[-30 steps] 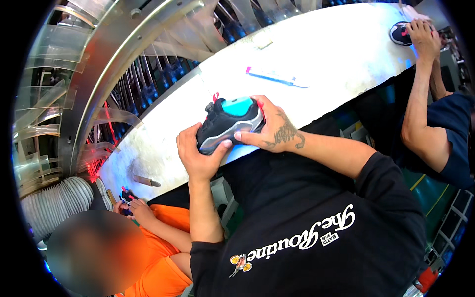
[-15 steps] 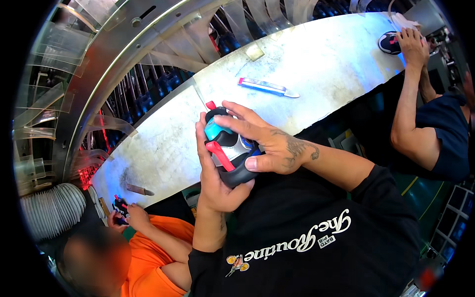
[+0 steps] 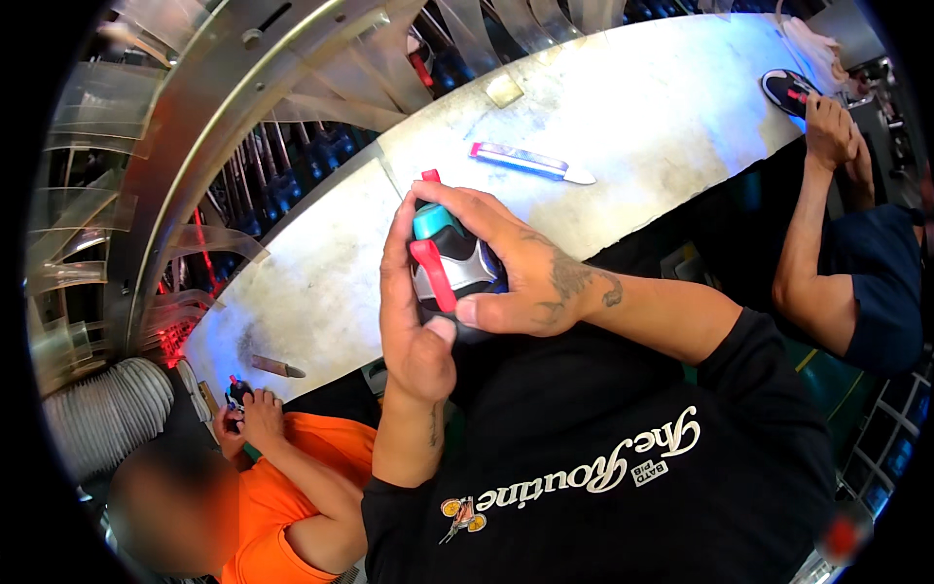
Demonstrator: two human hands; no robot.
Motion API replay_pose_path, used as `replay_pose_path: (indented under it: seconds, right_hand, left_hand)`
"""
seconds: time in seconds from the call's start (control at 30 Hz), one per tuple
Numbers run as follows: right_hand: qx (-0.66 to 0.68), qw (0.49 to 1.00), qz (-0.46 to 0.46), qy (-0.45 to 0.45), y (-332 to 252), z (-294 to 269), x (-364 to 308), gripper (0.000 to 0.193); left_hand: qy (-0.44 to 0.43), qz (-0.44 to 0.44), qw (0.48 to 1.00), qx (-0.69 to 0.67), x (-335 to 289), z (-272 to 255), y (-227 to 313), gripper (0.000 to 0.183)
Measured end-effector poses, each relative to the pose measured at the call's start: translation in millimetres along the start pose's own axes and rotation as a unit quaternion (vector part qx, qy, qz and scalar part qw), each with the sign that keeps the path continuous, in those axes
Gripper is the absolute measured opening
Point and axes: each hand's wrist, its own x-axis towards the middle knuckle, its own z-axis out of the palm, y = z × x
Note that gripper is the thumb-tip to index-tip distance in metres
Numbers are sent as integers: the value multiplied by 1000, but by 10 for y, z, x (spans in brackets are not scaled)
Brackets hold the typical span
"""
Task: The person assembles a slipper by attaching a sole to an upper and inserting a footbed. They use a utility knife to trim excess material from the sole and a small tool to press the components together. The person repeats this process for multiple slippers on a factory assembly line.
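In front of my chest I hold a shoe upper (image 3: 471, 265), black and silver with a red strap, with a teal shoe last showing in its opening. My left hand (image 3: 409, 326) is wrapped along its left side, the thumb at the lower end. From the right, my right hand (image 3: 530, 277) closes over it; the fingers arch across the far end and the thumb rests by the strap's lower end. A red tab sticks out past the fingertips. The underside is hidden.
A curved white worktable (image 3: 321, 253) carries a slim red-ended tool with a pale pointed tip (image 3: 533, 163), a small pale block (image 3: 504, 91) and a brown-handled tool (image 3: 277, 366). Clear strip curtains hang behind. Co-workers at left and right each handle a shoe (image 3: 786, 91).
The shoe has turned slightly and moved a little away from me. My right fingers now wrap its far end, and my left thumb has shifted up. The right co-worker's shoe has moved slightly right.
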Motion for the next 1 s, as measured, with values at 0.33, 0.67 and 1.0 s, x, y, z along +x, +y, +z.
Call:
replay_pose_path:
  seconds: [0.33,0.67,1.0]
  right_hand:
    - [-135,991,-15,16,451,443,281,96]
    - [-549,809,3,209,1063,-497,52,47]
    - [-546,809,-2,220,1015,-498,113,36]
  left_hand:
    - [153,-152,977,2,-262,-808,281,56]
    - [239,7,970,53,-511,-1159,47,55]
    - [257,144,897,329,-667,-1034,-1082,70]
